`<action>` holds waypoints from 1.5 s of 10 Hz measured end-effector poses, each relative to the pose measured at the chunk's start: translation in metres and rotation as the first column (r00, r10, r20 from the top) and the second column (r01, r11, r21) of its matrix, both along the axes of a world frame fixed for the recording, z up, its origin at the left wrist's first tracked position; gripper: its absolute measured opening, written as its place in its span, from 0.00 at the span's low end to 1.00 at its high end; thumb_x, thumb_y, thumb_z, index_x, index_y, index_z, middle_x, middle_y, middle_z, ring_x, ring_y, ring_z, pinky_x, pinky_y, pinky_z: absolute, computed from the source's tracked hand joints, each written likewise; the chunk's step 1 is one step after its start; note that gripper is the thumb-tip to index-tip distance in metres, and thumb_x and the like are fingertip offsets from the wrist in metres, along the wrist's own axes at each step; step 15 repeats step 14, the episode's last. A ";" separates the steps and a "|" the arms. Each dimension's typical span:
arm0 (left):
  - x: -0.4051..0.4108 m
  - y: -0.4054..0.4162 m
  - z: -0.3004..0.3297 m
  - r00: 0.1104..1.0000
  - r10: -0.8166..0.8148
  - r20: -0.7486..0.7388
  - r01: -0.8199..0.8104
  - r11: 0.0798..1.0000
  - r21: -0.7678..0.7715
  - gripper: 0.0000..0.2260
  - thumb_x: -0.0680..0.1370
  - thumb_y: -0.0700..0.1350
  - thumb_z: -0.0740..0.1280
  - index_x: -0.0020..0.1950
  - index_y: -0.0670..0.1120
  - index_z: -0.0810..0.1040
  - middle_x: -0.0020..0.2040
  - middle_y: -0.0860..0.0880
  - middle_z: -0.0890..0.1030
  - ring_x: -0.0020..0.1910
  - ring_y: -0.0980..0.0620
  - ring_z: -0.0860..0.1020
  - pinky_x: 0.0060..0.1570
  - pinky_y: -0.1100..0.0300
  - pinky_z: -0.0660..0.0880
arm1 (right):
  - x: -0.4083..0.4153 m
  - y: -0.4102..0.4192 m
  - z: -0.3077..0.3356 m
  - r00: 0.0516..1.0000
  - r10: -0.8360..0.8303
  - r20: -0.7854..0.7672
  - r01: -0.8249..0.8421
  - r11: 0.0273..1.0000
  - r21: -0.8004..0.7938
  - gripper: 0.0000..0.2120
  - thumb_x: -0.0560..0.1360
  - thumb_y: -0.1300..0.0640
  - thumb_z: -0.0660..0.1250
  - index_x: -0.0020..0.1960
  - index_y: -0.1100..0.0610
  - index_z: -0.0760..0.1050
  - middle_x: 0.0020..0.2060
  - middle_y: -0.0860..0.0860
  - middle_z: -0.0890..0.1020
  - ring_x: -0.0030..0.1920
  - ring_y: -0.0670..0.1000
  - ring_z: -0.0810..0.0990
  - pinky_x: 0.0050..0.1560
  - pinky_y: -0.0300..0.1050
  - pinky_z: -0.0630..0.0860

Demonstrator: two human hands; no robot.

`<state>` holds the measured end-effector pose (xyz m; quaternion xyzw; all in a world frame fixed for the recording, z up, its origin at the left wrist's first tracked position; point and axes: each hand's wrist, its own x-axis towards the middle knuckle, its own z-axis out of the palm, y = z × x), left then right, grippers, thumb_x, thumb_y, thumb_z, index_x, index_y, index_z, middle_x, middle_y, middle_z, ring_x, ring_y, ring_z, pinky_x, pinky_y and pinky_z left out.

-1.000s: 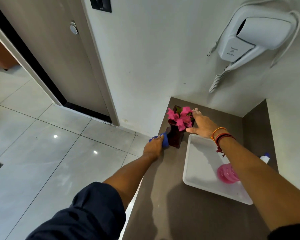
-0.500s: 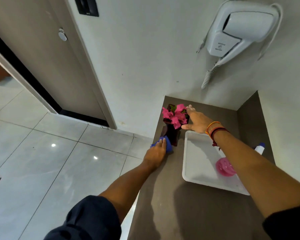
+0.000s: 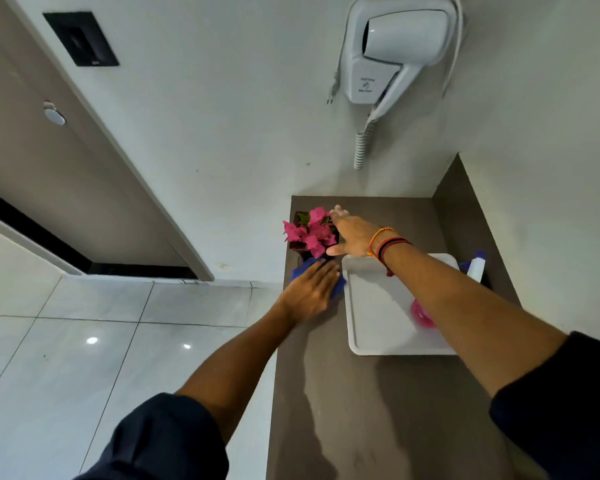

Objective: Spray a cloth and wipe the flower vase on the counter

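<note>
A dark vase (image 3: 298, 247) with pink flowers (image 3: 310, 232) stands at the far left corner of the brown counter (image 3: 361, 410). My left hand (image 3: 309, 292) lies flat on a blue cloth (image 3: 300, 270), pressing it against the near side of the vase. My right hand (image 3: 352, 235) grips the right side of the vase at flower height, thumb toward me. The lower vase is hidden by cloth and hand. A spray bottle (image 3: 476, 268) with a blue top stands to the right of the tray.
A white tray (image 3: 371, 306) lies on the counter right of the vase, with a pink object (image 3: 420, 315) in it. A wall-mounted hair dryer (image 3: 395, 53) hangs above. The counter's left edge drops to a tiled floor (image 3: 84, 341). A door (image 3: 49, 150) stands left.
My left hand with the cloth has slid from the vase's left side to its front. My right hand stays on the vase. The view has tilted upward.
</note>
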<state>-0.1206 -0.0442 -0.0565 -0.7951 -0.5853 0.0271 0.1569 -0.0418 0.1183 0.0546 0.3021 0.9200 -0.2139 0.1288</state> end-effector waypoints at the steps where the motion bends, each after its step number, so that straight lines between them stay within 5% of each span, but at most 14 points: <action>1: -0.013 -0.009 -0.015 0.988 0.155 0.003 -0.152 0.973 -0.175 0.22 0.82 0.40 0.64 0.76 0.39 0.68 0.75 0.40 0.70 0.76 0.42 0.68 0.74 0.44 0.67 | 0.000 0.002 -0.003 1.000 0.007 0.010 -0.007 1.000 -0.001 0.48 0.75 0.47 0.70 0.80 0.65 0.44 0.80 0.62 0.45 0.80 0.60 0.48 0.79 0.52 0.53; 2: -0.015 -0.016 -0.034 0.962 0.272 0.035 -0.230 0.868 -0.440 0.25 0.86 0.41 0.56 0.82 0.41 0.51 0.82 0.43 0.52 0.82 0.43 0.51 0.80 0.44 0.54 | -0.001 0.006 -0.004 1.000 0.012 0.025 -0.012 1.000 -0.009 0.48 0.75 0.47 0.70 0.80 0.64 0.44 0.80 0.61 0.44 0.80 0.59 0.48 0.78 0.52 0.52; 3: -0.011 -0.018 -0.032 0.907 0.389 0.160 -0.248 0.803 -0.542 0.27 0.85 0.41 0.57 0.82 0.44 0.50 0.83 0.45 0.51 0.82 0.45 0.52 0.80 0.47 0.56 | -0.001 0.008 -0.005 0.999 0.017 0.029 -0.017 1.000 -0.007 0.48 0.75 0.47 0.71 0.80 0.64 0.44 0.80 0.61 0.45 0.80 0.59 0.48 0.79 0.52 0.51; 5: -0.006 -0.012 -0.002 0.832 0.441 0.336 -0.233 0.828 -0.509 0.18 0.80 0.46 0.66 0.69 0.45 0.70 0.61 0.41 0.82 0.53 0.41 0.83 0.53 0.50 0.80 | 0.008 0.006 -0.007 0.998 -0.032 -0.055 0.025 0.993 -0.117 0.50 0.73 0.48 0.72 0.81 0.59 0.41 0.80 0.57 0.44 0.81 0.58 0.46 0.79 0.54 0.51; 6: 0.010 -0.014 0.007 0.788 0.362 0.497 -0.189 0.912 -0.364 0.20 0.80 0.46 0.66 0.70 0.44 0.70 0.58 0.42 0.83 0.48 0.43 0.83 0.49 0.51 0.82 | 0.043 -0.005 -0.013 0.881 -0.395 -0.263 0.280 0.880 -0.383 0.47 0.72 0.42 0.71 0.81 0.52 0.48 0.79 0.53 0.57 0.78 0.56 0.59 0.77 0.55 0.60; 7: 0.036 -0.002 0.010 0.744 0.305 0.594 -0.148 0.943 -0.299 0.19 0.80 0.46 0.65 0.70 0.44 0.69 0.59 0.43 0.82 0.49 0.44 0.83 0.51 0.49 0.83 | 0.088 -0.026 -0.051 0.619 -0.746 -0.247 0.646 0.662 -0.379 0.26 0.77 0.38 0.61 0.59 0.61 0.77 0.52 0.57 0.82 0.59 0.60 0.81 0.58 0.53 0.76; 8: 0.061 0.020 0.008 0.780 0.270 0.564 -0.157 0.958 -0.241 0.18 0.81 0.46 0.65 0.70 0.43 0.70 0.62 0.42 0.80 0.56 0.43 0.81 0.56 0.47 0.82 | 0.130 -0.042 -0.076 0.535 -0.838 0.108 0.719 0.385 -0.579 0.30 0.79 0.35 0.53 0.48 0.62 0.76 0.43 0.61 0.81 0.42 0.59 0.81 0.47 0.52 0.78; 9: 0.079 0.041 0.004 0.883 0.186 0.430 -0.150 0.982 -0.117 0.19 0.78 0.44 0.70 0.67 0.41 0.76 0.60 0.40 0.80 0.58 0.41 0.78 0.53 0.46 0.82 | 0.148 -0.038 -0.082 0.456 -0.847 0.273 0.550 0.027 -0.835 0.28 0.80 0.38 0.54 0.56 0.62 0.76 0.53 0.64 0.83 0.55 0.64 0.83 0.55 0.56 0.80; 10: 0.102 0.048 -0.005 0.932 0.159 0.327 -0.120 0.984 -0.134 0.20 0.78 0.43 0.70 0.68 0.39 0.75 0.57 0.39 0.80 0.55 0.39 0.79 0.51 0.44 0.80 | 0.147 -0.031 -0.088 0.249 -0.954 0.165 0.336 -0.075 -0.939 0.16 0.84 0.52 0.56 0.65 0.61 0.73 0.61 0.61 0.79 0.64 0.61 0.77 0.66 0.64 0.73; 11: 0.120 0.041 -0.032 0.956 0.192 0.224 -0.107 0.933 -0.343 0.22 0.84 0.43 0.57 0.77 0.36 0.61 0.69 0.35 0.72 0.66 0.36 0.72 0.67 0.42 0.71 | 0.151 -0.041 -0.101 0.297 -0.943 0.148 0.529 0.033 -0.848 0.09 0.82 0.63 0.56 0.48 0.57 0.74 0.51 0.58 0.76 0.55 0.57 0.76 0.64 0.59 0.73; 12: 0.124 0.028 -0.038 0.968 0.180 0.176 -0.066 0.856 -0.514 0.21 0.84 0.41 0.59 0.76 0.36 0.64 0.73 0.33 0.67 0.71 0.34 0.69 0.73 0.43 0.68 | 0.158 -0.051 -0.104 0.436 -0.893 0.106 0.691 0.257 -0.676 0.16 0.81 0.65 0.55 0.37 0.50 0.63 0.51 0.57 0.70 0.52 0.56 0.71 0.61 0.57 0.72; 13: 0.109 0.036 -0.016 0.953 0.167 0.253 -0.040 0.897 -0.440 0.14 0.81 0.39 0.64 0.66 0.38 0.75 0.63 0.38 0.78 0.62 0.40 0.77 0.64 0.48 0.75 | 0.153 -0.048 -0.087 0.553 -0.826 0.105 0.715 0.407 -0.568 0.12 0.81 0.64 0.54 0.42 0.54 0.70 0.51 0.59 0.72 0.51 0.55 0.71 0.64 0.56 0.73; 14: 0.087 0.049 0.029 0.943 0.185 0.275 -0.112 0.959 -0.261 0.11 0.79 0.39 0.66 0.61 0.40 0.78 0.59 0.39 0.81 0.60 0.40 0.79 0.62 0.47 0.77 | 0.136 -0.038 -0.057 0.602 -0.798 -0.009 0.689 0.526 -0.498 0.21 0.81 0.62 0.54 0.73 0.64 0.66 0.66 0.61 0.73 0.66 0.58 0.74 0.70 0.52 0.68; 15: 0.087 0.049 0.029 0.943 0.185 0.275 -0.112 0.959 -0.261 0.11 0.79 0.39 0.66 0.61 0.40 0.78 0.59 0.39 0.81 0.60 0.40 0.79 0.62 0.47 0.77 | 0.136 -0.038 -0.057 0.602 -0.798 -0.009 0.689 0.526 -0.498 0.21 0.81 0.62 0.54 0.73 0.64 0.66 0.66 0.61 0.73 0.66 0.58 0.74 0.70 0.52 0.68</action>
